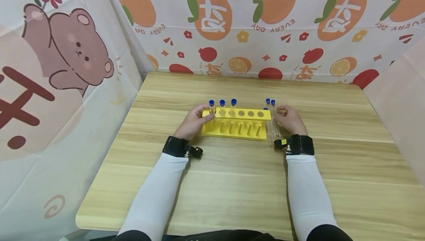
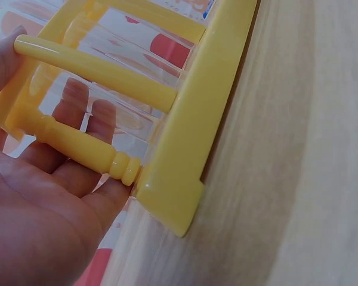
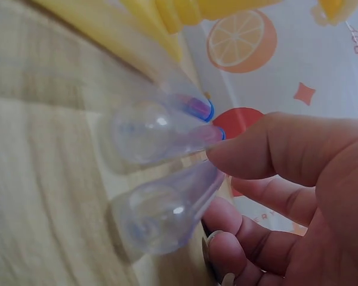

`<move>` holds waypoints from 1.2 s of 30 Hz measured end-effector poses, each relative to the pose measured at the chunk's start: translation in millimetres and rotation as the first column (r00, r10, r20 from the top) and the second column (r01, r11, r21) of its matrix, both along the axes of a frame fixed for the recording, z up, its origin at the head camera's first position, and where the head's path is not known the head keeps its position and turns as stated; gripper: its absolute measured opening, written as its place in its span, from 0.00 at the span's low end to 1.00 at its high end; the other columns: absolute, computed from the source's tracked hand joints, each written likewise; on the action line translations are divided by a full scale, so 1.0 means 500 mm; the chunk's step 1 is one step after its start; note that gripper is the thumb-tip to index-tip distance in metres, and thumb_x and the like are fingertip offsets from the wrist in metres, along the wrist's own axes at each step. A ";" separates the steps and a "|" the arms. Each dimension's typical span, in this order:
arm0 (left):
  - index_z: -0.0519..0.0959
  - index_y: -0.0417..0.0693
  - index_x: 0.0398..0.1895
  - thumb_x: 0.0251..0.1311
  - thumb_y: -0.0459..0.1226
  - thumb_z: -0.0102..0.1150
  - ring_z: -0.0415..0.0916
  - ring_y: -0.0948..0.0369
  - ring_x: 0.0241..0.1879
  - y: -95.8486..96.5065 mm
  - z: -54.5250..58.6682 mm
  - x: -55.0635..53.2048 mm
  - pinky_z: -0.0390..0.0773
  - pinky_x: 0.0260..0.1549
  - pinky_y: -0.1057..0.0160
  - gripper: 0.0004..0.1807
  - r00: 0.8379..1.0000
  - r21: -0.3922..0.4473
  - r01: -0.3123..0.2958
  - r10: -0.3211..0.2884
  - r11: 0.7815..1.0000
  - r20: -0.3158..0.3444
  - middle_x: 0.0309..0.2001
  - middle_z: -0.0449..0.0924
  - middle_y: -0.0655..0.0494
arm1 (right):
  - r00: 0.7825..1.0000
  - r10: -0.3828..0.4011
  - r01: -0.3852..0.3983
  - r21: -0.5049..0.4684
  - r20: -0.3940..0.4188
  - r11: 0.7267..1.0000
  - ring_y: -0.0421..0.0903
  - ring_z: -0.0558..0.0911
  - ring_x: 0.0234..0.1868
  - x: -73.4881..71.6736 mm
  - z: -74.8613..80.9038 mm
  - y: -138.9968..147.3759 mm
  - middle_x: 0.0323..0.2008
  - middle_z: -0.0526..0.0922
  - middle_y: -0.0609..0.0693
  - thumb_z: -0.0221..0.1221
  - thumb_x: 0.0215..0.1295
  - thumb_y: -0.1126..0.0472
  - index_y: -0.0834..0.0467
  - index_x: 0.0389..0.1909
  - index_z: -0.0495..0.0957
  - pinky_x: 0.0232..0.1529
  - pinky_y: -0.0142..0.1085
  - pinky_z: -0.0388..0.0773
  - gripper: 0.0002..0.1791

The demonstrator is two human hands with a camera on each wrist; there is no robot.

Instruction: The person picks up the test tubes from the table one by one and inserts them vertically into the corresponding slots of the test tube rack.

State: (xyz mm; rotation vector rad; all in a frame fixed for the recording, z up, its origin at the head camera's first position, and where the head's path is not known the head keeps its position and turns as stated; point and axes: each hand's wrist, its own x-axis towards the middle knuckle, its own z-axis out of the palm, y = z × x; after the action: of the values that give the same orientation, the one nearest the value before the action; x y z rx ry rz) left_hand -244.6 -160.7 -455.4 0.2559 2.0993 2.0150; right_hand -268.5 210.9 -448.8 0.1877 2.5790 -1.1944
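Note:
A yellow test tube rack (image 1: 229,134) sits mid-table, with three blue-capped test tubes (image 1: 234,102) upright in its left holes. The holes at its right are bare. My left hand (image 1: 190,123) grips the rack's left end, thumb on the upper plate and fingers behind the end post (image 2: 83,146) in the left wrist view. Just right of the rack lie three loose test tubes with blue caps (image 1: 273,102). My right hand (image 1: 292,120) pinches the nearest of these, a clear tube (image 3: 158,217), between thumb and fingers. Its cap end is hidden by the thumb in the right wrist view.
The wooden table (image 1: 232,185) extends around the rack on all sides. A printed cloth (image 1: 212,49) hangs behind the table's back edge, and another cloth (image 1: 40,167) with a bear on it hangs along the left.

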 end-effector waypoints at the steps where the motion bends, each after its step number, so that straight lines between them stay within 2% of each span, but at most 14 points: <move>1: 0.75 0.47 0.56 0.65 0.36 0.61 0.69 0.59 0.57 0.000 0.000 0.000 0.75 0.47 0.66 0.17 1.000 -0.001 -0.003 0.003 1.000 0.002 0.60 0.71 0.55 | 1.000 0.000 0.000 0.000 -0.001 1.000 0.55 0.71 0.46 0.000 -0.001 0.000 0.52 0.70 0.61 0.57 0.67 0.55 0.56 0.69 0.63 0.41 0.40 0.70 0.30; 8: 0.75 0.45 0.56 0.65 0.36 0.61 0.70 0.59 0.55 0.000 -0.002 -0.002 0.74 0.47 0.66 0.17 1.000 -0.007 -0.004 0.004 1.000 0.000 0.60 0.71 0.54 | 1.000 -0.005 0.005 0.008 -0.002 1.000 0.55 0.72 0.47 0.000 -0.005 0.003 0.53 0.72 0.61 0.59 0.65 0.55 0.55 0.68 0.64 0.42 0.41 0.71 0.31; 16: 0.75 0.45 0.56 0.66 0.37 0.61 0.70 0.58 0.55 0.000 -0.002 -0.002 0.75 0.46 0.67 0.17 1.000 -0.017 -0.008 0.007 1.000 -0.007 0.60 0.72 0.53 | 0.999 -0.001 0.003 0.039 -0.042 0.999 0.54 0.71 0.42 0.004 -0.008 0.000 0.47 0.72 0.60 0.59 0.66 0.55 0.58 0.65 0.67 0.38 0.39 0.69 0.28; 28: 0.75 0.45 0.55 0.66 0.37 0.61 0.71 0.60 0.50 -0.001 -0.001 -0.001 0.74 0.44 0.66 0.16 1.000 -0.026 -0.008 0.008 1.000 -0.003 0.59 0.72 0.52 | 0.997 -0.070 0.073 0.065 -0.040 0.995 0.56 0.74 0.49 0.006 -0.009 -0.009 0.56 0.75 0.62 0.58 0.63 0.54 0.56 0.64 0.69 0.42 0.42 0.72 0.28; 36: 0.75 0.45 0.54 0.66 0.37 0.61 0.71 0.61 0.49 -0.001 -0.001 -0.002 0.74 0.42 0.67 0.16 1.000 -0.028 -0.006 0.005 1.000 -0.004 0.59 0.72 0.51 | 0.995 -0.095 0.097 0.052 -0.042 0.994 0.55 0.75 0.46 0.005 -0.011 -0.008 0.55 0.75 0.62 0.57 0.65 0.52 0.56 0.64 0.69 0.37 0.40 0.74 0.27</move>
State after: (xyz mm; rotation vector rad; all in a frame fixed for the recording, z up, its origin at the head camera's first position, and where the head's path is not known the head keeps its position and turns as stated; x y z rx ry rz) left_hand -245.7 -161.1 -455.6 0.2497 2.1307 1.9885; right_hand -266.2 206.9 -454.2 0.3060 2.6652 -1.1734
